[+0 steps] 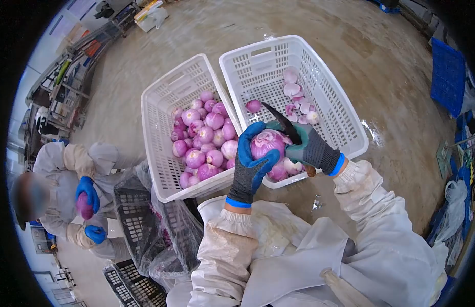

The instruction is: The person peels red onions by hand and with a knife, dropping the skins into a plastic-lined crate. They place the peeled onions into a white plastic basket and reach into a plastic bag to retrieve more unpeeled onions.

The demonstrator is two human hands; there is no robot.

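My left hand [247, 166], in a blue and grey glove, is wrapped round a peeled-looking purple onion [267, 145]. My right hand [313, 147], in a green and grey glove, grips a knife [284, 123] with a dark curved blade; the end of its brown handle pokes out below the fist. Blade and right fingers are at the onion's right side. Both hands are above the near end of a white crate [356, 134], which holds a small onion [253, 106], onion skins [291, 90] and more onion pieces. Beside it, another white crate [158, 153] holds many purple onions [215, 121].
At left sits a co-worker [58, 174] with blue gloves, one glove holding an onion [84, 205]. A black crate lined with clear plastic [168, 225] stands by my left side, with another black crate [140, 281] below. The floor [345, 46] looks wet. A blue crate [447, 77] is at right.
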